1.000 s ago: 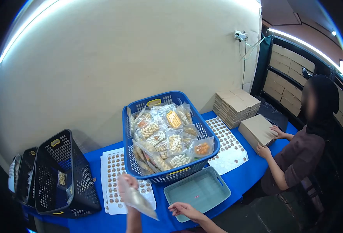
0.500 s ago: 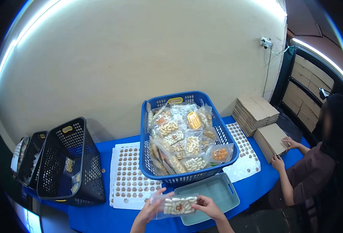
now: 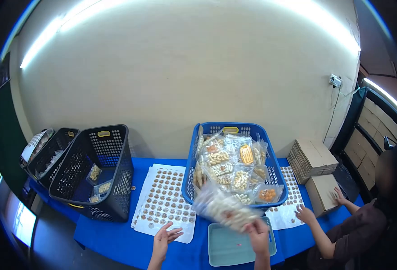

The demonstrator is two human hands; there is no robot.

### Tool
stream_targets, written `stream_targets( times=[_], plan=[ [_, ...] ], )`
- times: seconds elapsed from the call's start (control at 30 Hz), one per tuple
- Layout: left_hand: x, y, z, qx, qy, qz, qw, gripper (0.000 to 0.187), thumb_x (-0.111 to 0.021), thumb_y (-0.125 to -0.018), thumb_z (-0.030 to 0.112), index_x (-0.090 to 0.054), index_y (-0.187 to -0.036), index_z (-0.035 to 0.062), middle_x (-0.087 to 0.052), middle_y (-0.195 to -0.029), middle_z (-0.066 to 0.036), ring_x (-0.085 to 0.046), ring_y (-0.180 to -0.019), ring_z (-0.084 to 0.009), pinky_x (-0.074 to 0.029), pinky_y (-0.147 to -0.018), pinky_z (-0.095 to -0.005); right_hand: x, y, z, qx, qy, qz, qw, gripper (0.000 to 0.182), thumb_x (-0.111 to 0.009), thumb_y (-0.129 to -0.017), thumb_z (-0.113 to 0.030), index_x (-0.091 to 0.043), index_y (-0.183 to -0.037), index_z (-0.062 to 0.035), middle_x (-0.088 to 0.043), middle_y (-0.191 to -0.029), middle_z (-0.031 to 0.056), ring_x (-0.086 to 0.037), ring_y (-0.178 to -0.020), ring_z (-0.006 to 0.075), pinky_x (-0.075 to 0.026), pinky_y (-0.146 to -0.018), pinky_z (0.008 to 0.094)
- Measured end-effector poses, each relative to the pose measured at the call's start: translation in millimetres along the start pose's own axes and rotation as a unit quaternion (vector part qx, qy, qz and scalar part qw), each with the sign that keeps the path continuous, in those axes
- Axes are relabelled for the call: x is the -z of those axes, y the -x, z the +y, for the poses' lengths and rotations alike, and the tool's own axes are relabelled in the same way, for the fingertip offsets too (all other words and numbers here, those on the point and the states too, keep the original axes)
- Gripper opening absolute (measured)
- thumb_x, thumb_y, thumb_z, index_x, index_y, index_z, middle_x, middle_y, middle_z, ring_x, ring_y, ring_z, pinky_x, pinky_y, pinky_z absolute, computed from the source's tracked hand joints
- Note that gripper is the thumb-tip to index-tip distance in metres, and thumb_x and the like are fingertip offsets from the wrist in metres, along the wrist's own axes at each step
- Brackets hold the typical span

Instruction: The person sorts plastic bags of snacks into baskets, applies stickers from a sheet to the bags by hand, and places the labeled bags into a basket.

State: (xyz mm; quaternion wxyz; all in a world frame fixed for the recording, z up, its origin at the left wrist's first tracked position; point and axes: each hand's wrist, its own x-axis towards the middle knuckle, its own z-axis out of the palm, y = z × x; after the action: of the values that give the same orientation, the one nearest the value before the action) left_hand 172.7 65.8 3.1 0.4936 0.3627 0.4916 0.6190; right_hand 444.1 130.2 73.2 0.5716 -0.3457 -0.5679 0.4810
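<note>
My right hand (image 3: 258, 236) grips one end of a clear plastic bag (image 3: 227, 210) of white, capsule-shaped pieces with a round sticker. Blurred by motion, the bag is tilted over the near edge of the blue basket (image 3: 190, 191). Inside that basket lie many similar clear bags, one with orange sticks (image 3: 246, 154) and one with orange balls (image 3: 267, 195). My left hand (image 3: 163, 240) is empty, its fingers apart, just in front of a sheet of round stickers (image 3: 164, 198). Below the held bag sits a pale green tray (image 3: 216, 258).
At left, a dark basket (image 3: 125, 180) has several small bags at its bottom, with another dark basket (image 3: 68, 135) behind it. A second sticker sheet (image 3: 288, 204), stacked flat cardboard (image 3: 313, 157) and a box (image 3: 321, 193) handled by a co-worker (image 3: 351, 234) are at right.
My left hand has let go of the bag and moved left. My right hand has lifted the bag toward the blue basket. The view has turned left; the co-worker's near hand has come off the box.
</note>
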Motion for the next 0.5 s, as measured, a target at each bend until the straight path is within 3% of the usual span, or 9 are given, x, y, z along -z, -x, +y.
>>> stream_targets(
  times=[0.07,0.1,0.13,0.3,0.4,0.5],
  plan=[
    [8.1,4.1,6.7,-0.012,-0.018,0.034,0.999,0.049,-0.03,-0.094,0.038,-0.04,-0.121,-0.001,-0.06,-0.103,-0.02,-0.059,-0.096,-0.0294,-0.045,-0.085,-0.0346,8.1,-2.8,2.1,0.104,-0.01,0.208,0.973,0.039,-0.059,-0.084,-0.019,-0.048,-0.112,0.0052,-0.056,-0.103,0.0094,-0.055,-0.091,0.0145,-0.046,-0.077,0.0274],
    [8.4,7.0,8.5,0.001,0.02,0.086,0.996,0.033,-0.037,-0.094,0.025,-0.05,-0.11,-0.0013,-0.062,-0.096,-0.016,-0.061,-0.09,-0.0227,-0.046,-0.079,-0.0297,9.6,-8.5,-0.4,0.162,0.003,0.276,0.947,0.035,-0.059,-0.083,-0.013,-0.047,-0.112,0.0043,-0.054,-0.104,0.0107,-0.055,-0.09,0.0155,-0.045,-0.079,0.0283],
    [10.7,9.7,9.3,0.001,-0.001,0.088,0.996,0.034,-0.036,-0.095,0.025,-0.048,-0.111,-0.0017,-0.062,-0.097,-0.017,-0.062,-0.09,-0.0245,-0.047,-0.079,-0.0315,4.9,-16.7,1.6,0.226,-0.007,0.367,0.902,0.04,-0.058,-0.084,-0.012,-0.042,-0.116,0.0052,-0.054,-0.105,0.0122,-0.057,-0.087,0.0169,-0.047,-0.077,0.0287],
    [20.6,16.6,-2.5,0.014,-0.039,0.1,0.994,0.03,-0.036,-0.094,0.019,-0.047,-0.11,-0.0036,-0.061,-0.096,-0.02,-0.062,-0.087,-0.0283,-0.049,-0.078,-0.0342,27.6,-46.2,27.1,0.076,-0.065,0.257,0.961,0.046,-0.053,-0.087,-0.013,-0.031,-0.123,0.0043,-0.057,-0.094,0.0116,-0.059,-0.072,0.0143,-0.048,-0.063,0.0251],
    [20.0,19.0,-7.3,0.018,-0.047,0.094,0.994,0.027,-0.038,-0.093,0.015,-0.047,-0.108,-0.0054,-0.061,-0.095,-0.02,-0.062,-0.086,-0.0282,-0.049,-0.078,-0.0339,21.1,-65.6,61.6,-0.105,-0.149,0.14,0.973,0.033,-0.051,-0.088,-0.015,-0.039,-0.116,-0.0012,-0.06,-0.086,0.0107,-0.057,-0.07,0.0131,-0.046,-0.063,0.0245],
    [30.2,12.9,-26.9,-0.009,-0.054,0.065,0.996,0.026,-0.04,-0.092,0.012,-0.048,-0.108,-0.0066,-0.06,-0.095,-0.02,-0.062,-0.085,-0.0272,-0.05,-0.079,-0.0342,9.9,-44.2,51.4,-0.054,-0.062,0.099,0.992,0.03,-0.051,-0.087,-0.013,-0.042,-0.114,-0.0013,-0.06,-0.085,0.0111,-0.058,-0.07,0.0133,-0.046,-0.064,0.0247]
  ],
)
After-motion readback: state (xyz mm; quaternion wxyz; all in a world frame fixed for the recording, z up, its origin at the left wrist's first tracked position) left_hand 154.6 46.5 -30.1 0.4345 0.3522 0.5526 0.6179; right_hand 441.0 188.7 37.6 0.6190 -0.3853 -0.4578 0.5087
